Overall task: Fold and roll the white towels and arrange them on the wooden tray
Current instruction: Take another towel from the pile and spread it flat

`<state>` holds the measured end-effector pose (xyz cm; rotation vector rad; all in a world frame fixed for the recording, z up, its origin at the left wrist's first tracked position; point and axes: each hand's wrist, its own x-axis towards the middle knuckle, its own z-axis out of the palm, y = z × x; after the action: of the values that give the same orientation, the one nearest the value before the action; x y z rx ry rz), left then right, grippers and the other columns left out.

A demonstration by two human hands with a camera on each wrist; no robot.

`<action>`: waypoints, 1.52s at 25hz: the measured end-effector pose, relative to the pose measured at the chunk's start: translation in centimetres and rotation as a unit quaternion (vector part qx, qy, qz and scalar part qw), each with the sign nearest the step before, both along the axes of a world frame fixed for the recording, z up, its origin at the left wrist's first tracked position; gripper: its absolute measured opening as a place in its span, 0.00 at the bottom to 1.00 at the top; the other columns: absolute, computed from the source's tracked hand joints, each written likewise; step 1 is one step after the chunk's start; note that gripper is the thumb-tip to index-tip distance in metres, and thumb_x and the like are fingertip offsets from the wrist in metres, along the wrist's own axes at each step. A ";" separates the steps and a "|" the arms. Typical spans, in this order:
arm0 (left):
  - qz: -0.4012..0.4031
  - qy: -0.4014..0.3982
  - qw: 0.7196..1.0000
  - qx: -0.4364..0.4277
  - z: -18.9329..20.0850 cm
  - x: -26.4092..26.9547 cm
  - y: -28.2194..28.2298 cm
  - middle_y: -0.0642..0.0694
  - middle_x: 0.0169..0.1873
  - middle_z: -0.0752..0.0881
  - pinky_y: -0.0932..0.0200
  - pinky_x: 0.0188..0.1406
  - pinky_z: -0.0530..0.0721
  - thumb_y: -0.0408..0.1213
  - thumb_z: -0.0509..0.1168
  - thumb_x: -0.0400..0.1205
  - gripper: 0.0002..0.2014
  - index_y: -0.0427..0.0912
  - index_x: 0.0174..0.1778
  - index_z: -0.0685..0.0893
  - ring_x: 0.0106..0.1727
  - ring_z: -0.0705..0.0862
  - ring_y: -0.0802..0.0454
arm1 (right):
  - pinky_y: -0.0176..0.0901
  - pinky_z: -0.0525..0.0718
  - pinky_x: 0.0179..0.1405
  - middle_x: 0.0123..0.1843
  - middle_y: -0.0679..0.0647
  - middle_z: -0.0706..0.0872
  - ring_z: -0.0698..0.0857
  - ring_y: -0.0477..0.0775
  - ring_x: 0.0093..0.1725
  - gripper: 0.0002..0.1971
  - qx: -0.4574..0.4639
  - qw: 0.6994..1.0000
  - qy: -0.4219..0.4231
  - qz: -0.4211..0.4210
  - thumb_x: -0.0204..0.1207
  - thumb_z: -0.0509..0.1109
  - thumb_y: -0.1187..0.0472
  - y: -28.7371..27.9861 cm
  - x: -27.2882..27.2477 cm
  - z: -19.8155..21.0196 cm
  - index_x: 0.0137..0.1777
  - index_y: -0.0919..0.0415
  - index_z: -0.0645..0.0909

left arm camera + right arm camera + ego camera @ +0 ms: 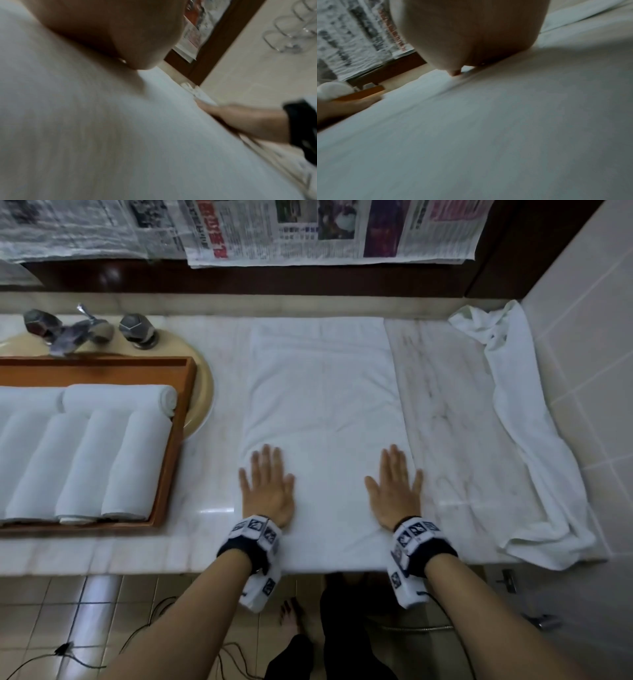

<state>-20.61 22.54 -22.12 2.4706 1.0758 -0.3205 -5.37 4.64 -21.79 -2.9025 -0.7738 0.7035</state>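
Note:
A folded white towel (pixel 325 412) lies flat on the marble counter (pixel 212 474), long side running away from me. My left hand (pixel 267 484) presses flat on its near left part, fingers straight and spread. My right hand (pixel 394 484) presses flat on its near right edge the same way. The wooden tray (pixel 178 419) at the left holds several rolled white towels (pixel 133 463). The left wrist view shows the towel (pixel 120 135) under my palm and the right hand (pixel 240 119) beyond. In the right wrist view the towel (pixel 488 135) fills the frame, with the tray (pixel 359 94) far off.
A loose white towel (pixel 524 422) is crumpled along the tiled wall at the right. A faucet (pixel 78 330) with two knobs stands behind the tray over a beige basin. Newspapers (pixel 308 231) hang over the back ledge. Cables lie on the tiled floor below.

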 end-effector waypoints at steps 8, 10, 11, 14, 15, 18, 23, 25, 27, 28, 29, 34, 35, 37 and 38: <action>-0.149 -0.046 0.982 -0.109 2.1 8.2 0.6 0.49 0.83 0.31 0.48 0.79 0.29 0.51 0.38 0.90 0.29 0.46 0.85 0.36 0.83 0.29 0.51 | 0.65 0.34 0.81 0.83 0.46 0.26 0.32 0.48 0.84 0.31 0.050 0.977 0.051 0.200 0.88 0.43 0.49 5.6 3.0 1.0 0.85 0.56 0.34; -0.034 -0.006 0.998 -0.051 1.0 7.5 3.8 0.47 0.83 0.30 0.45 0.80 0.30 0.52 0.38 0.90 0.30 0.46 0.85 0.36 0.83 0.29 0.48 | 0.66 0.32 0.80 0.83 0.48 0.25 0.31 0.49 0.84 0.33 -0.005 0.996 0.035 0.076 0.88 0.42 0.46 4.6 6.3 0.9 0.84 0.57 0.31; 0.067 0.020 0.997 -0.029 1.2 7.3 5.3 0.44 0.82 0.29 0.43 0.81 0.30 0.53 0.38 0.89 0.31 0.44 0.85 0.35 0.83 0.29 0.46 | 0.68 0.32 0.79 0.83 0.51 0.25 0.30 0.50 0.83 0.34 -0.037 0.999 0.031 -0.005 0.87 0.42 0.45 4.4 7.9 1.2 0.84 0.59 0.30; 0.073 0.013 0.996 -0.047 2.6 9.6 6.3 0.41 0.82 0.30 0.41 0.80 0.32 0.52 0.39 0.89 0.32 0.41 0.85 0.36 0.83 0.30 0.43 | 0.69 0.30 0.77 0.84 0.52 0.26 0.29 0.52 0.83 0.35 -0.016 0.999 0.026 0.009 0.87 0.44 0.44 6.2 9.4 2.1 0.84 0.59 0.30; -0.015 -0.005 0.999 -0.050 2.4 10.9 5.9 0.44 0.83 0.30 0.42 0.80 0.32 0.51 0.39 0.90 0.31 0.43 0.85 0.36 0.83 0.30 0.45 | 0.68 0.30 0.78 0.84 0.49 0.26 0.29 0.51 0.83 0.34 0.009 0.997 0.030 0.077 0.87 0.45 0.46 7.2 9.1 2.0 0.84 0.56 0.31; -0.112 -0.024 0.990 -0.077 2.3 12.9 6.3 0.51 0.84 0.33 0.45 0.81 0.32 0.49 0.40 0.90 0.29 0.47 0.85 0.37 0.83 0.31 0.50 | 0.63 0.31 0.81 0.84 0.45 0.26 0.29 0.48 0.83 0.32 0.036 0.985 0.058 0.160 0.88 0.44 0.48 8.2 9.2 1.6 0.85 0.54 0.32; -0.134 0.000 0.989 -0.059 2.6 10.6 5.7 0.50 0.85 0.37 0.48 0.82 0.37 0.48 0.43 0.90 0.30 0.44 0.86 0.40 0.85 0.35 0.49 | 0.61 0.34 0.82 0.82 0.44 0.25 0.29 0.46 0.83 0.33 0.018 0.986 0.067 0.154 0.88 0.45 0.46 5.1 8.9 1.5 0.85 0.54 0.33; -0.100 -0.008 0.994 -0.052 3.3 10.8 4.6 0.48 0.85 0.42 0.47 0.84 0.44 0.48 0.44 0.90 0.29 0.43 0.86 0.46 0.86 0.41 0.47 | 0.61 0.38 0.83 0.86 0.46 0.35 0.38 0.48 0.85 0.31 0.010 0.992 0.047 0.119 0.88 0.46 0.47 5.4 8.3 2.4 0.86 0.56 0.41; -0.081 -0.041 0.994 -0.068 3.6 12.8 4.0 0.49 0.85 0.44 0.46 0.84 0.44 0.50 0.43 0.90 0.29 0.44 0.86 0.46 0.86 0.42 0.48 | 0.63 0.40 0.82 0.87 0.48 0.41 0.43 0.50 0.85 0.29 0.036 0.993 0.017 0.114 0.88 0.48 0.51 8.0 8.4 3.4 0.86 0.57 0.45; -0.100 -0.051 0.990 -0.088 3.6 14.1 3.7 0.50 0.85 0.40 0.46 0.83 0.39 0.51 0.41 0.90 0.29 0.46 0.86 0.43 0.85 0.39 0.50 | 0.64 0.38 0.81 0.87 0.48 0.39 0.41 0.51 0.86 0.30 0.051 0.988 0.019 0.142 0.88 0.48 0.53 9.6 8.6 3.5 0.86 0.57 0.43; -0.128 -0.056 0.985 -0.101 3.2 15.1 3.6 0.51 0.84 0.36 0.47 0.82 0.34 0.52 0.39 0.89 0.29 0.48 0.86 0.40 0.84 0.35 0.52 | 0.64 0.37 0.81 0.86 0.47 0.35 0.38 0.51 0.85 0.31 0.060 0.982 0.033 0.176 0.88 0.48 0.54 10.9 9.1 3.1 0.86 0.56 0.39; 0.041 0.012 0.999 -0.008 0.4 12.5 10.1 0.51 0.79 0.25 0.42 0.80 0.29 0.56 0.33 0.88 0.29 0.55 0.84 0.33 0.82 0.27 0.49 | 0.66 0.31 0.79 0.83 0.50 0.24 0.28 0.50 0.83 0.37 -0.015 0.998 0.051 0.023 0.86 0.44 0.40 9.5 13.6 0.9 0.84 0.56 0.29; 0.132 0.028 0.991 -0.020 0.8 12.1 11.6 0.48 0.80 0.25 0.39 0.80 0.30 0.57 0.34 0.88 0.30 0.53 0.84 0.33 0.82 0.26 0.48 | 0.69 0.31 0.79 0.83 0.53 0.24 0.28 0.52 0.83 0.39 -0.032 0.996 0.062 -0.047 0.85 0.45 0.39 9.6 14.3 1.3 0.84 0.59 0.29; 0.177 0.023 0.983 -0.042 2.2 14.1 12.8 0.43 0.82 0.28 0.36 0.80 0.31 0.56 0.36 0.88 0.32 0.46 0.85 0.35 0.82 0.28 0.46 | 0.72 0.31 0.78 0.84 0.55 0.25 0.28 0.58 0.83 0.41 -0.020 0.995 0.047 -0.086 0.84 0.47 0.39 12.1 15.2 2.4 0.84 0.61 0.30; 0.116 0.002 0.992 -0.050 2.7 16.1 12.3 0.45 0.82 0.30 0.37 0.80 0.31 0.54 0.37 0.89 0.31 0.45 0.85 0.36 0.83 0.29 0.47 | 0.71 0.31 0.78 0.84 0.53 0.26 0.28 0.58 0.83 0.40 0.009 0.999 0.026 -0.032 0.85 0.48 0.41 13.9 15.3 2.6 0.84 0.59 0.30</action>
<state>-4.49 34.83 -19.39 2.2311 1.3018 -0.2989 9.89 18.54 -19.17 -2.8669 -0.6746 0.7579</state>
